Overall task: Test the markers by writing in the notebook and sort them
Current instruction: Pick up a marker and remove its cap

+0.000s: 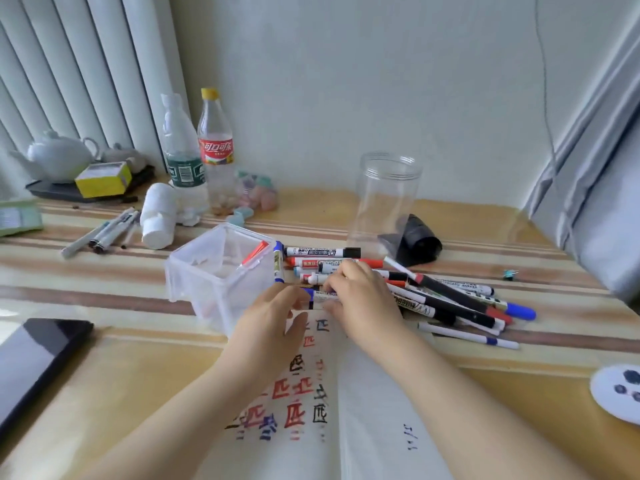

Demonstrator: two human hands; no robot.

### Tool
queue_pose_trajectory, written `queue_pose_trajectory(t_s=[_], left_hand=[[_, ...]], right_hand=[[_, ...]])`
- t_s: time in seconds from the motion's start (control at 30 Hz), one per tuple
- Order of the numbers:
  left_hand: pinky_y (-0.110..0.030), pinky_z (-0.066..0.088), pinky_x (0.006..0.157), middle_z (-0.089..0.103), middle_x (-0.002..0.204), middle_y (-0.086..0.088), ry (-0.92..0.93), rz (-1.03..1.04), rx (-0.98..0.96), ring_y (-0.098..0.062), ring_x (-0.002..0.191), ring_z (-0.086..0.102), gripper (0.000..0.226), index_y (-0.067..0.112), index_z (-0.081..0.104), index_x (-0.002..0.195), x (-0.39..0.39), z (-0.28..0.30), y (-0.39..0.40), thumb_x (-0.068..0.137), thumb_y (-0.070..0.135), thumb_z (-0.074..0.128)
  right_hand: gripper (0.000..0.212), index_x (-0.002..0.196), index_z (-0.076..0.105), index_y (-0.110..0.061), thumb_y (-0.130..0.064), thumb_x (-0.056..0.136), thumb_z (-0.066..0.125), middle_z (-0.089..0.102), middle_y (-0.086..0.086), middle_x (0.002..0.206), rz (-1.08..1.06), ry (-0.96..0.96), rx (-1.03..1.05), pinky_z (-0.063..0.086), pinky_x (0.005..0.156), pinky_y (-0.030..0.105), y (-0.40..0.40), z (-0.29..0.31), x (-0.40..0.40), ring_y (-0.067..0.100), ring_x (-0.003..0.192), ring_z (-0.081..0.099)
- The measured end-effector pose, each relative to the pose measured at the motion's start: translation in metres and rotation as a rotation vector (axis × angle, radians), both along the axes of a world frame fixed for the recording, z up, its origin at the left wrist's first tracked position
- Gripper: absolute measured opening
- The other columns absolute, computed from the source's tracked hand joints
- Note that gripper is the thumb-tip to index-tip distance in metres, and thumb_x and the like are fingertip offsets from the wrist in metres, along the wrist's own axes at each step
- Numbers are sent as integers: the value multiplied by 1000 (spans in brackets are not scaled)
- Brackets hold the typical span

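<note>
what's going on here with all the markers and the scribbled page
A person is testing markers. Both hands, left hand and right hand, grip one whiteboard marker between them just above the open notebook, apparently at its cap. The page already carries red, black and blue test marks. A pile of markers lies to the right, and a square plastic container on the left holds a red marker. A clear round jar stands behind.

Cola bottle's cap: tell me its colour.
Yellow. The cap tops the red-labelled cola bottle at the back of the table, plain in the head view.
</note>
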State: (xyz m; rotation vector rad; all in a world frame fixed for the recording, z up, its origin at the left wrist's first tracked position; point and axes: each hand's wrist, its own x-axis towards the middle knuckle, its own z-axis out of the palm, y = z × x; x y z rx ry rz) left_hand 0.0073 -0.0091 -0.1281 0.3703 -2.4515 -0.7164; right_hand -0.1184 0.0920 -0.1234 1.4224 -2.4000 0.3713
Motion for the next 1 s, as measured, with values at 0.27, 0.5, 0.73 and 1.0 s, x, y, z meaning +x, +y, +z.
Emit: queue_pose_trajectory(t_s=[0.27,0.5,0.73,1.0], left_hand=[[-31,52,70,59,103,-1,-7,-186,-480,-23,92,58,31,14,56,103,16,11,4,76,27,65],[-29,42,82,54,111,0,-283,-278,-410,-20,100,51,24,16,45,111,21,16,30,98,32,34],[-30,41,75,57,105,-6,-389,-394,-342,-22,91,53,28,12,47,110,38,22,26,98,33,33],[-18,33,71,54,106,1,-303,-248,-264,-12,85,46,23,16,44,108,40,34,19,97,34,33]], right_hand=[[23,92,67,-15,-26,73,75,63,1,93,29,-19,-34,44,82,33,50,21,34,21,97,54],[30,115,53,-17,-36,94,44,63,-4,108,56,10,159,49,73,31,73,27,70,17,100,61],[46,109,69,-26,-46,86,35,58,-10,55,126,299,205,25,33,19,83,16,71,9,40,54],[61,146,0,-35,-32,96,34,61,2,100,-102,-412,155,45,64,34,99,48,72,18,75,58]])
